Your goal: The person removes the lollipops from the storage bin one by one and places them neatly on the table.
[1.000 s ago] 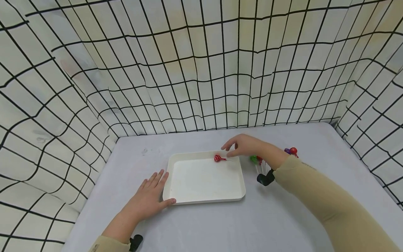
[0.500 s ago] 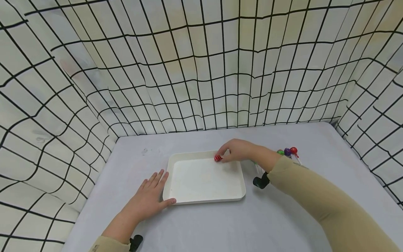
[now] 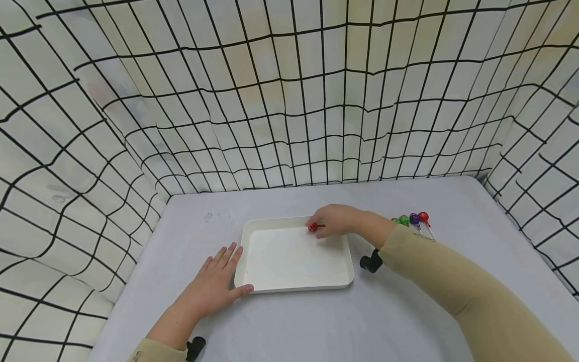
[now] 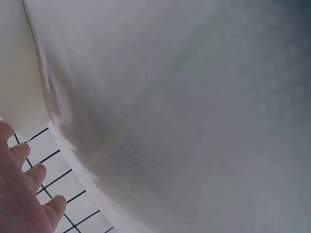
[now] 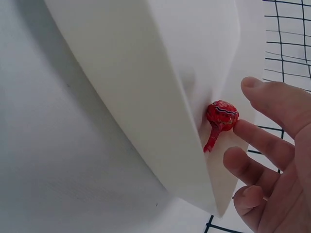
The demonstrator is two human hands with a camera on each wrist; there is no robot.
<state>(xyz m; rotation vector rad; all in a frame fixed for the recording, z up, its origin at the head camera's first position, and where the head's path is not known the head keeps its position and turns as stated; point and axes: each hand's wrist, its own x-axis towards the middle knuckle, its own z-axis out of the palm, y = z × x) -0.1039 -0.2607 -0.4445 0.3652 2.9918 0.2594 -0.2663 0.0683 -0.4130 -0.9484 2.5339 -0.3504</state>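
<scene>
A white tray (image 3: 294, 261) lies on the table. My left hand (image 3: 210, 286) rests at its left edge, fingers spread and thumb on the near-left corner; in the left wrist view the fingertips (image 4: 56, 206) show at the lower left. A red-wrapped lollipop (image 5: 222, 116) lies inside the tray by its far right part. My right hand (image 3: 336, 220) is over that corner, and in the right wrist view one fingertip meets the candy's head while the thumb stands apart from it. The lollipop's stick is hidden behind the tray wall in that view.
Several more lollipops lie right of the tray, partly hidden by the right sleeve: green (image 3: 402, 219), purple (image 3: 414, 218) and red (image 3: 423, 216). White walls with a black grid (image 3: 289, 110) enclose the table (image 3: 316, 327) at the back and sides.
My right hand has come down and slightly left onto the red lollipop, its fingers now at the candy's head. More of the lollipops to the right now show. The left hand stays put.
</scene>
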